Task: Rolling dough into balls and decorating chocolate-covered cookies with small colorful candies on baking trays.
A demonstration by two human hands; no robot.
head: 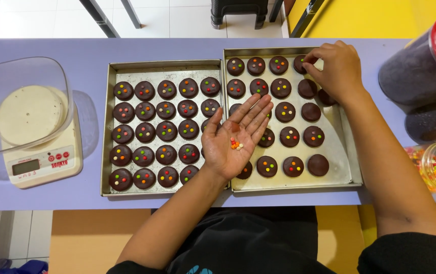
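While the left hand (236, 142) lay flat and palm-up between the two trays, fingers spread, a small heap of coloured candy bits (236, 144) sat loose in its hollow. The right hand (335, 68) was over at the far corner of the right tray (342, 152), its grip pressed together at the fingertips on a dark round cookie (299, 63); whether a candy bit was pinched there could not be told. On the left tray (107, 127), every cookie in view carried its coloured dots, so that one looked finished. On the right tray, most were dotted too, but several along the right side were bare: a plain cookie (318, 165) at the near end, more above it. By my reckoning, the job was well past halfway on the purple table (91, 53).
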